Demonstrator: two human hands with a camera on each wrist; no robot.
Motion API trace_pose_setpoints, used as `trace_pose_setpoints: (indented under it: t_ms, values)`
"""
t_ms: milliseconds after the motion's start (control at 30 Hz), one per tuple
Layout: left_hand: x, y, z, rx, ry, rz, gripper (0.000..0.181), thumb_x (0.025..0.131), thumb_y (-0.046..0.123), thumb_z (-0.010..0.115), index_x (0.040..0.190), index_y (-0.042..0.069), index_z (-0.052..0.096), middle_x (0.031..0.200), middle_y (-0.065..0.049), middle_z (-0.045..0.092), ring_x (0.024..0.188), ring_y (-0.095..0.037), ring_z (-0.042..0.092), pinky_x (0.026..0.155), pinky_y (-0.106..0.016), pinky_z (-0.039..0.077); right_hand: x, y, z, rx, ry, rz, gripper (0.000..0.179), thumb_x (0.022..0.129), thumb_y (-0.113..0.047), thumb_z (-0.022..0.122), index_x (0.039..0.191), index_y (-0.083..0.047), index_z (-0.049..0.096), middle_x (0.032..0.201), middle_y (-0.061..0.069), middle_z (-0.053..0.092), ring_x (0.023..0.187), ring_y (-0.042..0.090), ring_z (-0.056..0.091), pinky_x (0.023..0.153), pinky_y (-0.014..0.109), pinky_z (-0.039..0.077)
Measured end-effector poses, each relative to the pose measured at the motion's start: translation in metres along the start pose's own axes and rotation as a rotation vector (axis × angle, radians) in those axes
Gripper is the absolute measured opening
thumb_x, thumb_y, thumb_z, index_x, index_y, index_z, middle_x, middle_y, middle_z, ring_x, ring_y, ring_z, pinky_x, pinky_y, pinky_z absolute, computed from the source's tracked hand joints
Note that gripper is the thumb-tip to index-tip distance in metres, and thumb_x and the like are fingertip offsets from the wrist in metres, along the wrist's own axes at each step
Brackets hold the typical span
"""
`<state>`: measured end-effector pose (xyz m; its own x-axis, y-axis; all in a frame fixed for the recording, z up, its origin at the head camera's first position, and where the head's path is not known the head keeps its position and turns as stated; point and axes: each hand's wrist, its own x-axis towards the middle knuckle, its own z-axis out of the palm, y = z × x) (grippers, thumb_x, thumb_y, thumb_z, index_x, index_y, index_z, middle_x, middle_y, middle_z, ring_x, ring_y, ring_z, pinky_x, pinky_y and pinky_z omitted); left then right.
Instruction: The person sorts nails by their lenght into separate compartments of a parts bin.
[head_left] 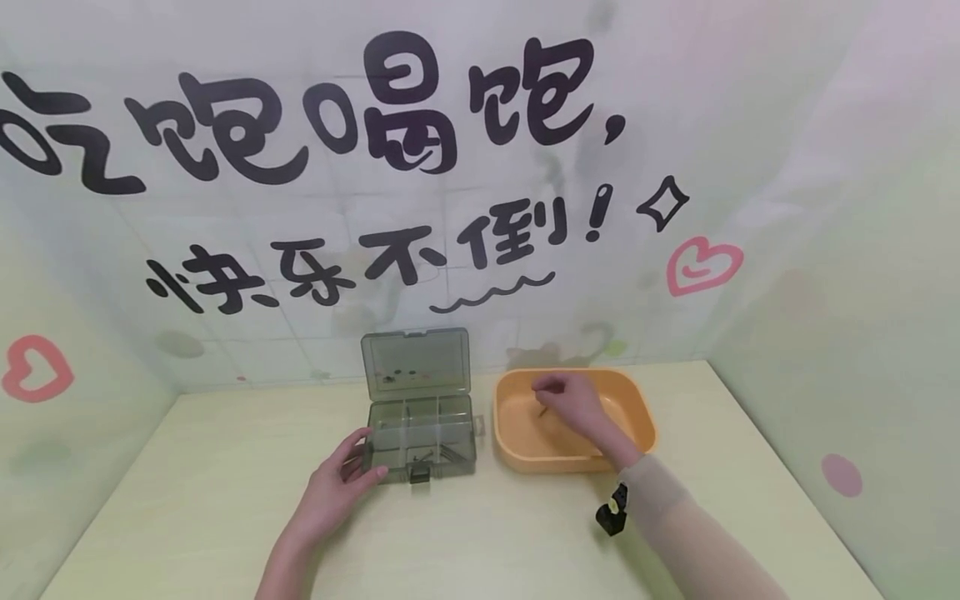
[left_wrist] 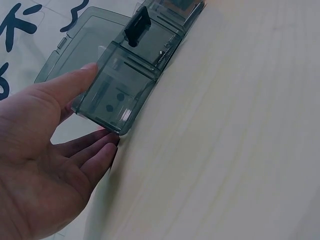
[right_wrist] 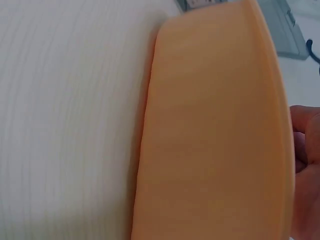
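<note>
A grey see-through plastic compartment box (head_left: 442,433) stands on the table with its lid (head_left: 416,364) raised at the back. My left hand (head_left: 341,483) holds its left end, the thumb against the front wall and the fingers around the side. Several thin dark screws (head_left: 453,453) lie in the front compartments. To the right is an orange plastic basin (head_left: 525,463). My right hand (head_left: 573,404) is over the basin, fingertips together on a small thin screw (head_left: 543,412) that points down. In the right wrist view the basin wall hides most of that hand.
The pale wooden table (head_left: 487,533) meets a white wall sheet (head_left: 315,250) with dark lettering close behind the box and basin. Side panels stand left and right. A black front latch (head_left: 419,473) hangs from the box. A black wrist camera mount (head_left: 613,512) sits on the right sleeve.
</note>
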<state>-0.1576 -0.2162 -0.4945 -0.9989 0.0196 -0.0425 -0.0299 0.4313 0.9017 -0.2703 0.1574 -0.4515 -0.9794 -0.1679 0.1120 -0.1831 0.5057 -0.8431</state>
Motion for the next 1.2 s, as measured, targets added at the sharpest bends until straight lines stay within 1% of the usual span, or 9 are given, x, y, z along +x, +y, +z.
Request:
trace_pose_setpoints:
  t_ms: [100,200,400,633,733,833,933,1067,1200]
  values:
    - [0.0,0.001,-0.001,0.004,0.001,-0.005,0.075,0.096,0.026,0.075,0.158,0.011,0.036,0.152,-0.033,0.04,0.14,-0.048,0.041,0.113,-0.049,0.042,0.002,0.008,-0.006,-0.05,0.008,-0.019,0.012,0.092,0.002,0.071,0.103,0.004,0.076,0.099,0.012,0.075,0.094,0.029,0.07,0.084,0.042,0.061]
    - [0.0,0.002,-0.001,0.007,-0.001,-0.008,0.075,0.096,0.026,0.075,0.158,0.011,0.035,0.152,-0.034,0.04,0.14,-0.048,0.042,0.113,-0.049,0.042,0.003,0.015,-0.01,-0.093,-0.009,-0.036,0.012,0.091,0.004,0.072,0.102,0.007,0.075,0.097,0.014,0.075,0.093,0.03,0.07,0.083,0.043,0.061]
    - [0.001,0.003,-0.002,0.005,-0.004,-0.011,0.075,0.096,0.026,0.076,0.158,0.011,0.035,0.153,-0.033,0.04,0.141,-0.047,0.041,0.113,-0.048,0.043,0.005,0.022,-0.013,-0.126,-0.002,0.01,0.014,0.09,0.005,0.071,0.103,0.007,0.076,0.097,0.014,0.075,0.091,0.028,0.069,0.082,0.041,0.061]
    - [0.001,0.002,-0.002,0.011,-0.008,-0.013,0.075,0.097,0.028,0.075,0.158,0.012,0.035,0.153,-0.033,0.039,0.14,-0.048,0.041,0.113,-0.049,0.043,0.005,0.027,-0.013,-0.14,0.001,0.028,0.017,0.087,0.008,0.068,0.103,0.008,0.075,0.097,0.018,0.074,0.09,0.03,0.068,0.08,0.041,0.061]
    - [0.001,0.002,-0.002,0.016,-0.005,-0.017,0.075,0.097,0.028,0.075,0.158,0.013,0.035,0.153,-0.032,0.039,0.141,-0.047,0.041,0.113,-0.049,0.042,0.006,0.03,-0.01,-0.157,-0.022,-0.009,0.021,0.082,0.013,0.065,0.099,0.008,0.076,0.095,0.017,0.074,0.087,0.027,0.067,0.077,0.037,0.06]
    - [0.0,0.002,-0.003,0.018,-0.001,-0.016,0.075,0.097,0.028,0.075,0.158,0.013,0.035,0.153,-0.032,0.039,0.141,-0.047,0.041,0.114,-0.049,0.042,0.008,0.033,-0.006,-0.188,-0.063,-0.085,0.026,0.076,0.017,0.06,0.095,0.007,0.076,0.093,0.016,0.075,0.083,0.024,0.066,0.073,0.032,0.058]
    - [0.0,0.002,-0.003,0.012,-0.003,-0.011,0.075,0.097,0.027,0.075,0.158,0.012,0.035,0.153,-0.033,0.039,0.141,-0.048,0.041,0.114,-0.05,0.042,0.01,0.034,-0.003,-0.208,-0.09,-0.143,0.029,0.074,0.019,0.058,0.094,0.007,0.075,0.093,0.016,0.075,0.082,0.023,0.067,0.072,0.03,0.058]
    - [0.0,0.002,-0.002,0.007,-0.003,-0.012,0.076,0.097,0.027,0.075,0.158,0.011,0.035,0.153,-0.033,0.039,0.14,-0.048,0.041,0.114,-0.05,0.042,0.01,0.034,-0.003,-0.233,-0.1,-0.162,0.029,0.073,0.019,0.059,0.093,0.006,0.075,0.092,0.015,0.074,0.083,0.025,0.067,0.074,0.035,0.06]
    - [0.0,0.001,-0.002,0.008,-0.003,-0.012,0.076,0.097,0.026,0.075,0.158,0.011,0.035,0.153,-0.033,0.039,0.14,-0.047,0.042,0.114,-0.049,0.042,0.009,0.033,-0.004,-0.251,-0.122,-0.161,0.029,0.072,0.019,0.059,0.092,0.006,0.075,0.092,0.014,0.073,0.084,0.025,0.066,0.076,0.038,0.06]
